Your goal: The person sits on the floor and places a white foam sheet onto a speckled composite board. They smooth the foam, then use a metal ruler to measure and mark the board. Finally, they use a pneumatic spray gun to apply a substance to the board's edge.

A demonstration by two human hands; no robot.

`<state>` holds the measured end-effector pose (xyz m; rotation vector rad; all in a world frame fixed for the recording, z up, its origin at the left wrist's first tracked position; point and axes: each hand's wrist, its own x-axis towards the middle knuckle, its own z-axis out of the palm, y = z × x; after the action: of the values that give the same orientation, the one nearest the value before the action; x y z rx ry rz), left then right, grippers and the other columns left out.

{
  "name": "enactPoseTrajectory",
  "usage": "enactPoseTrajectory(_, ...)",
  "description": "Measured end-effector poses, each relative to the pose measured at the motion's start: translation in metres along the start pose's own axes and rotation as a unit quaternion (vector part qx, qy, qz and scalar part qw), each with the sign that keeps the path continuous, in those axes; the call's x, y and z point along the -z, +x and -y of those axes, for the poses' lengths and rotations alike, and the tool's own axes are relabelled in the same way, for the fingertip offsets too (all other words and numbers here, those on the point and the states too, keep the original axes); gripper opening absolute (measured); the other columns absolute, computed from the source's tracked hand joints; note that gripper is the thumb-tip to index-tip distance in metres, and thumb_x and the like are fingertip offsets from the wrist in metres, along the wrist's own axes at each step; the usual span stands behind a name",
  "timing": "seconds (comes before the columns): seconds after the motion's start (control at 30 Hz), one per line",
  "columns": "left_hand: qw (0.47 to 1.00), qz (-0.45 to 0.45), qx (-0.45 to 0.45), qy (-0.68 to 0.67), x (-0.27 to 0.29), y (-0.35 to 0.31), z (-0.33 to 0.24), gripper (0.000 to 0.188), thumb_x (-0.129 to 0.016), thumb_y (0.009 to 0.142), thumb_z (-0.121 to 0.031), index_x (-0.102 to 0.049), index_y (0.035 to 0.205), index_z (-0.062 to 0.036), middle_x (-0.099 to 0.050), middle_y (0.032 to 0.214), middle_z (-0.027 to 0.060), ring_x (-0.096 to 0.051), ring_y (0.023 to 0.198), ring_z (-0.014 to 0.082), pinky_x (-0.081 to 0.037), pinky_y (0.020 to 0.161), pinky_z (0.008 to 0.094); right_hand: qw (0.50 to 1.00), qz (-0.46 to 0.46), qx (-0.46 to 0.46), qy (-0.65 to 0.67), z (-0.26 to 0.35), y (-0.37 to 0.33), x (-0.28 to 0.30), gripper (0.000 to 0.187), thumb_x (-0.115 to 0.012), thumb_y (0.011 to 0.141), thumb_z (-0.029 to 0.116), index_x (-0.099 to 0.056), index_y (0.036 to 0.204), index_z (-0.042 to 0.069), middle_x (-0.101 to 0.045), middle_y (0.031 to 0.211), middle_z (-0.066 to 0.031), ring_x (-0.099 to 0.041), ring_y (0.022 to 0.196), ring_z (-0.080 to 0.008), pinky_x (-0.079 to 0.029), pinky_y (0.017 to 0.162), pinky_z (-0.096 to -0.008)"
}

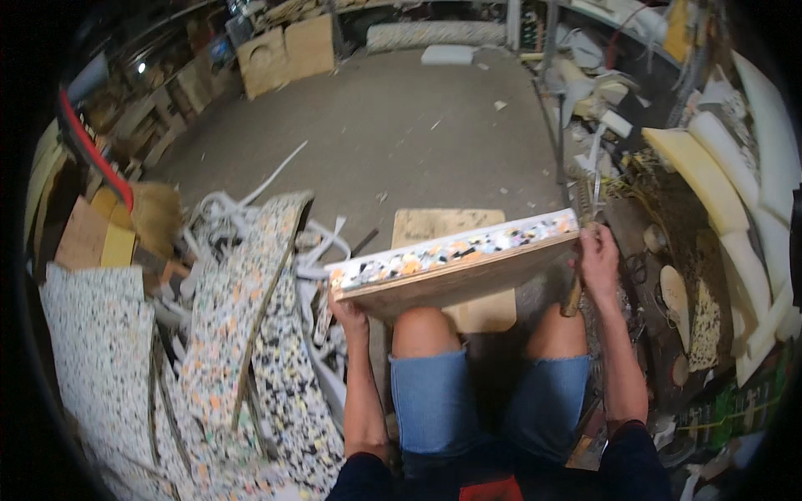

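A plywood board with a thick layer of speckled foam (455, 253) lies tilted across my lap, its multicoloured foam edge facing up and the bare wood below. My left hand (347, 314) grips its left end from beneath, with part of the fingers hidden. At the right end, my right hand (598, 257) is closed around the corner. Just under that hand, near my right knee, shows a brown wooden handle (572, 298); I cannot tell whether the hand also holds it. Beyond my knees, a pale wooden panel (489, 311) sits partly hidden under the board.
Speckled foam sheets (242, 309) are heaped at my left beside curled white strips (221, 209). A broom with a red handle (96, 163) leans farther left. Yellow and white foam offcuts (710, 184) crowd the right. At the back lie plywood pieces (288, 57) and a foam roll (436, 34).
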<state>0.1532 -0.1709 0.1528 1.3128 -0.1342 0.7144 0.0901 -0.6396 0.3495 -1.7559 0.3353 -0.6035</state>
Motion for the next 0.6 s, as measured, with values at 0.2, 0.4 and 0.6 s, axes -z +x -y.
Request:
enactPoseTrajectory(0.2, 0.977, 0.023, -0.097, 0.187, -0.082, 0.061, -0.169, 0.077, -0.061, 0.09, -0.071, -0.063, 0.11, 0.0036, -0.066, 0.1, 0.0101, -0.062, 0.093, 0.0189, -0.049, 0.084, 0.0348, 0.995, 0.026, -0.068, 0.069, -0.014, 0.035, -0.011, 0.032, -0.059, 0.103, 0.029, -0.055, 0.122, 0.003, -0.061, 0.095, -0.0083, -0.065, 0.079, -0.0181, -0.058, 0.059, -0.0335)
enactPoseTrajectory(0.4, 0.895, 0.095, -0.204, 0.384, -0.179, 0.077, -0.25, 0.063, -0.086, 0.071, -0.057, -0.066, 0.089, -0.0004, -0.066, 0.075, 0.0121, -0.063, 0.065, 0.0268, -0.049, 0.06, 0.0405, 0.973, 0.068, -0.203, 0.082, -0.061, 0.052, -0.031, 0.033, -0.059, 0.102, 0.028, -0.051, 0.12, 0.001, -0.061, 0.09, -0.0112, -0.066, 0.069, -0.0213, -0.056, 0.05, -0.0362)
enactPoseTrajectory(0.6, 0.742, 0.29, -0.198, 0.572, -0.248, 0.023, -0.174, 0.077, -0.071, 0.072, -0.079, -0.066, 0.09, -0.0041, -0.064, 0.08, 0.019, -0.064, 0.075, 0.0319, -0.043, 0.068, 0.0456, 0.994, 0.034, -0.011, -0.099, -0.049, 0.02, 0.02, 0.041, -0.065, 0.097, 0.025, -0.056, 0.126, -0.002, -0.067, 0.081, -0.0162, -0.072, 0.069, -0.02, -0.054, 0.057, -0.0369)
